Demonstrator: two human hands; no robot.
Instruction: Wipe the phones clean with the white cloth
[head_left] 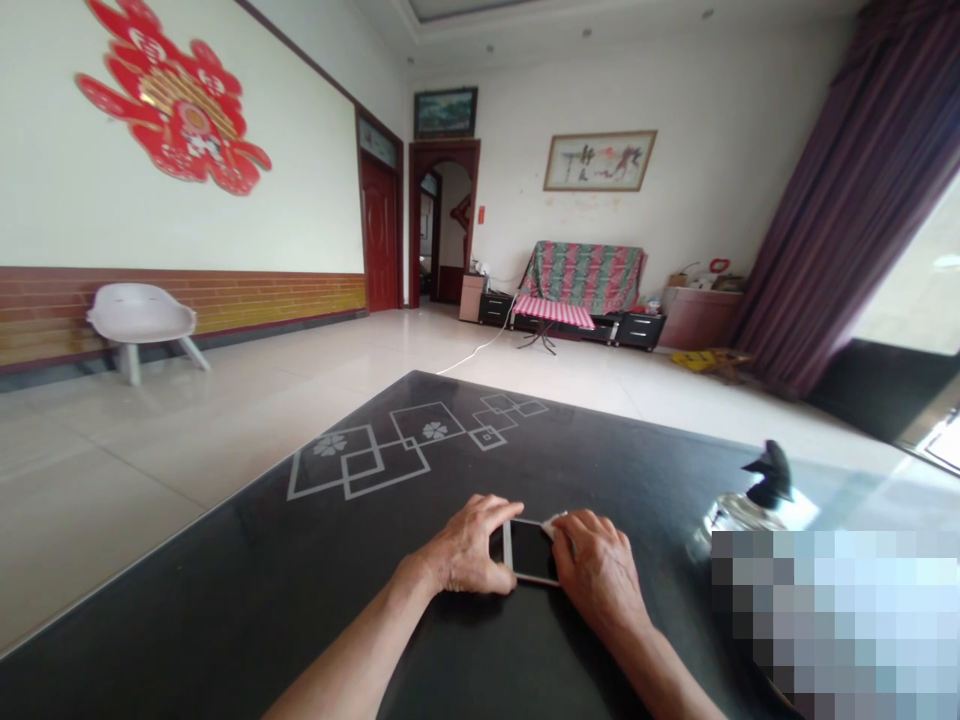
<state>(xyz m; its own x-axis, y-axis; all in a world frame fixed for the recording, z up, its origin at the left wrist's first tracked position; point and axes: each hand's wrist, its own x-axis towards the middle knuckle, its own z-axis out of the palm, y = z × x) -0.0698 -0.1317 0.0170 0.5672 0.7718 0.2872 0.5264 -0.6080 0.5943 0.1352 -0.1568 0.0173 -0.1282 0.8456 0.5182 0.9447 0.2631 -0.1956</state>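
A smartphone (531,553) with a white frame and a dark screen lies on the black table (315,610). My left hand (471,548) grips its left end, thumb at the near edge and fingers at the far edge. Over the right part of the phone rests my right hand (598,562), its fingers curled on a small white wipe (553,522). Only a bit of the wipe shows beside the fingers; whether it is cloth or paper I cannot tell. The phone's right end is hidden under that hand.
A clear pump bottle (739,512) with a black top stands on the table to the right. The lower right corner is pixelated. Beyond the table are a white chair (142,318), a small table with a striped cloth (553,312) and a purple curtain (814,220).
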